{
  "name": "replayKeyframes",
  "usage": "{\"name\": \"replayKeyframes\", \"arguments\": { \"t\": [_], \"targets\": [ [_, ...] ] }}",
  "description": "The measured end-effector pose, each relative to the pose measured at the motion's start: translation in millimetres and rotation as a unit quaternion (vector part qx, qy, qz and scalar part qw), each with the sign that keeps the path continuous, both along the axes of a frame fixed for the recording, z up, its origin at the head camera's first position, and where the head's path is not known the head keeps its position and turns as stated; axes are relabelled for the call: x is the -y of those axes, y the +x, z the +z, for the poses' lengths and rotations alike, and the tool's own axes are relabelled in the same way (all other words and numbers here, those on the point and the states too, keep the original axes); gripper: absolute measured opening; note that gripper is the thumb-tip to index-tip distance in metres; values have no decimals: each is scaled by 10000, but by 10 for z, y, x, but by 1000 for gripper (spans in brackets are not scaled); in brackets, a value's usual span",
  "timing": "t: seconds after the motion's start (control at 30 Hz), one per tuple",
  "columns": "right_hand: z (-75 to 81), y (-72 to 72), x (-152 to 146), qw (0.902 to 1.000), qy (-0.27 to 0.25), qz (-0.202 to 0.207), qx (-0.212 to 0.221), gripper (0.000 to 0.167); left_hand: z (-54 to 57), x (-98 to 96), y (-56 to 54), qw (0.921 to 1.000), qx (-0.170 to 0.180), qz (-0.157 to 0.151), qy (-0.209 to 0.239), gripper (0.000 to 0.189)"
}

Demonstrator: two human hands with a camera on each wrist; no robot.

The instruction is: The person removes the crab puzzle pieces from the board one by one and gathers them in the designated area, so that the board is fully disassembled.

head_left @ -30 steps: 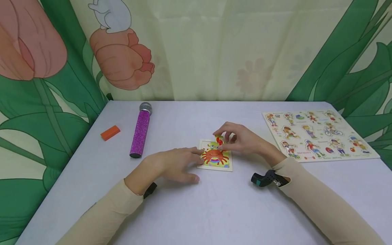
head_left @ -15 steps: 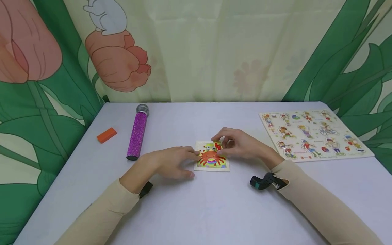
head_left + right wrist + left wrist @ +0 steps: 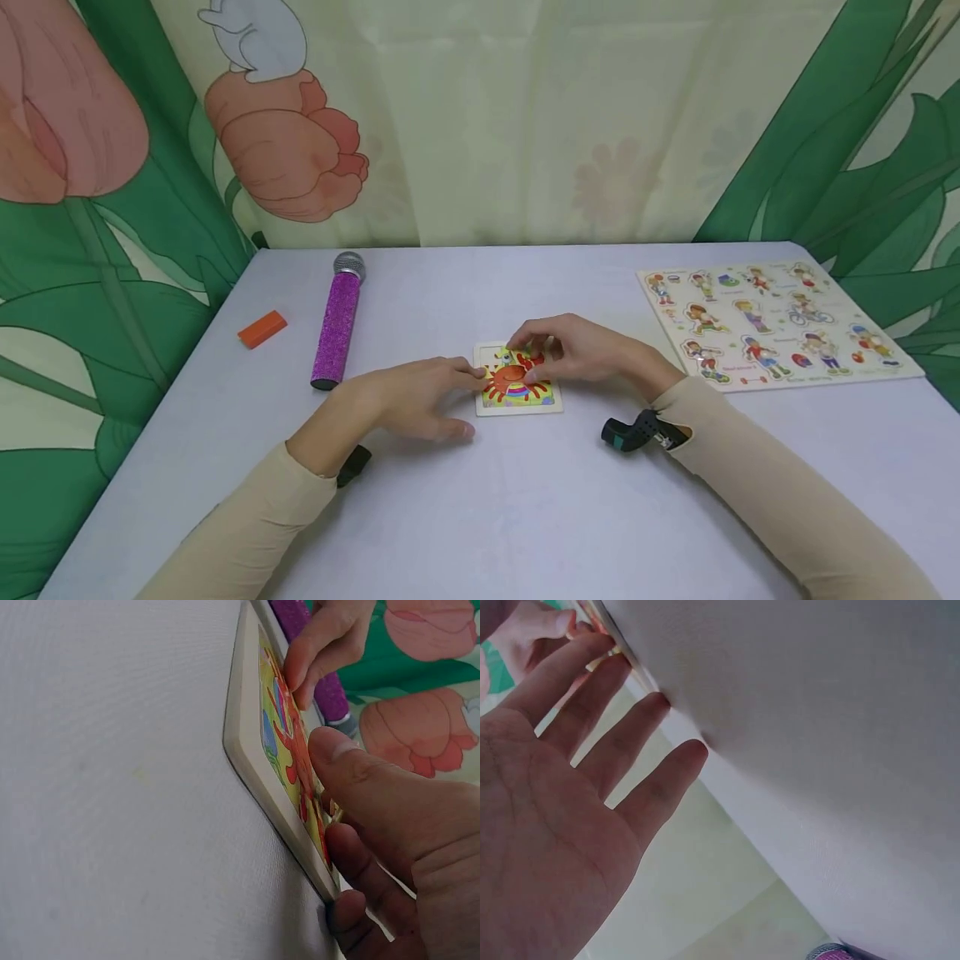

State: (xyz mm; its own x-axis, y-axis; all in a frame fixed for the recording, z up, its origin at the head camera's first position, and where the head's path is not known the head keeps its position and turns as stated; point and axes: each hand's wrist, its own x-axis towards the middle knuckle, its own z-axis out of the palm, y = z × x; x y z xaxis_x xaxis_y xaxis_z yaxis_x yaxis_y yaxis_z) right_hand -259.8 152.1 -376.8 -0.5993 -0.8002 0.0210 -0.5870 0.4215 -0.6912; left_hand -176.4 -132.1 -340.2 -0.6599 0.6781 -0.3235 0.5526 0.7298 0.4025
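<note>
At the centre of the head view lies a small, square, cream-bordered wooden puzzle board (image 3: 519,412) with a red crab on yellow, flat on a white cloth-covered table (image 3: 480,517). The right hand (image 3: 577,350) pinches a small yellow puzzle piece (image 3: 336,816) bearing a red claw; in the right-wrist view its thin edge stands tilted between thumb and fingers. The left hand (image 3: 423,398) is not grasping: its fingers extend, spread, with the tips at the board's left border. Compared with one second earlier, the right hand is lower and farther left; the piece then projects past the upper border, whereas now it lies within it, over the crab's upper part, where the fingers hide more of the eyes. This suggests a fitting stage: the piece is at the board but, judging by its tilt, is not seated. Left of centre stands no change: a purple glittery microphone (image 3: 336,329) and an orange rectangular block (image 3: 262,330). At the right of the frame rests a large cream board printed with children (image 3: 777,332).
</note>
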Motion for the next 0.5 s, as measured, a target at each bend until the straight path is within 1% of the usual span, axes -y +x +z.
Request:
{"name": "replayKeyframes", "arguments": {
  "t": [0.1, 0.17, 0.33, 0.4, 0.5],
  "targets": [
    [-11, -34, 48, 9999, 74, 93, -80, 41, 2, 34, -1, 10000, -36, -34, 7, 63],
    [-14, -44, 69, 9999, 117, 71, -100, 41, 4, 51, 0, 10000, -21, -62, 16, 63],
    [-14, -22, 54, 9998, 127, -85, -89, 42, 19, 56, 13, 9996, 33, -2, -295, 69],
    [-5, -6, 34, 9998, 78, -170, -61, 42, 25, 43, 16, 9990, -23, 11, -447, 71],
    [-2, 9, 1, 9995, -10, -306, -13, 42, 21, 18, 10, 9983, -142, -27, -559, 72]
  ]
}}
